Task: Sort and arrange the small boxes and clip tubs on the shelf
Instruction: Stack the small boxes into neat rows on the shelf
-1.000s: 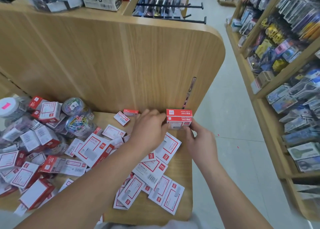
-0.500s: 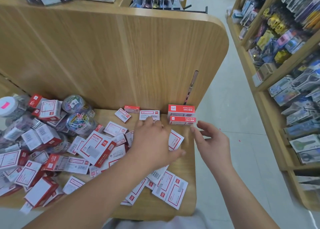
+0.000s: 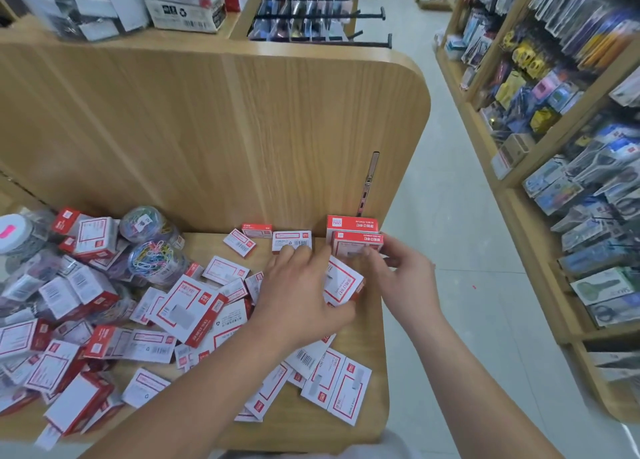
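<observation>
I count only two red boxes (image 3: 353,231) squared into the back right corner of the shelf (image 3: 375,347), my right hand (image 3: 405,282) pinching the front one, my left hand (image 3: 301,292) apparently gripping a white-faced box (image 3: 343,285) just before them, while the loose heap (image 3: 187,306) and the clip tubs (image 3: 156,261) to the left wait unsorted.

Pale wood shelf (image 3: 372,347), upright back panel (image 3: 242,129) behind. Red-and-white small boxes (image 3: 187,308) strewn over most of the board, overlapping, thickest at left. Two clear clip tubs (image 3: 157,261) of coloured clips at back left among the boxes. White-lidded tub (image 3: 14,230) at far left. Pair of boxes (image 3: 351,223) set together in back right corner, against the panel.
</observation>
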